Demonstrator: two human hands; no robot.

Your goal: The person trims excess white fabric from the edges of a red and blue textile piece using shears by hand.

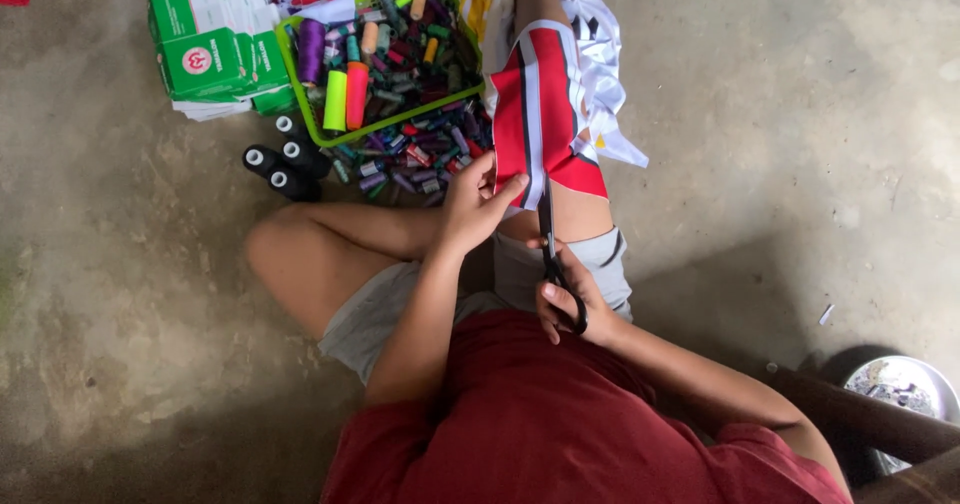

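Red, white and black striped cloth [545, 114], soft and limp, draped over the person's knee above the rough concrete floor [800, 164]. Left hand [478, 204] pinched the cloth's lower edge, fingers closed on it. Right hand [570, 304] gripped black scissors [552, 254] through the loops, blades almost together at the cloth's edge. Beside the knee stood a green plastic basket [300, 84] heaped with small thread spools [400, 54]; glossy black cones [285, 164] lay near its corner.

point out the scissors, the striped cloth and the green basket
scissors [549, 249], head view, on the black blades
striped cloth [545, 104], head view, on a red stripe
green basket [293, 76], head view, on its left rim
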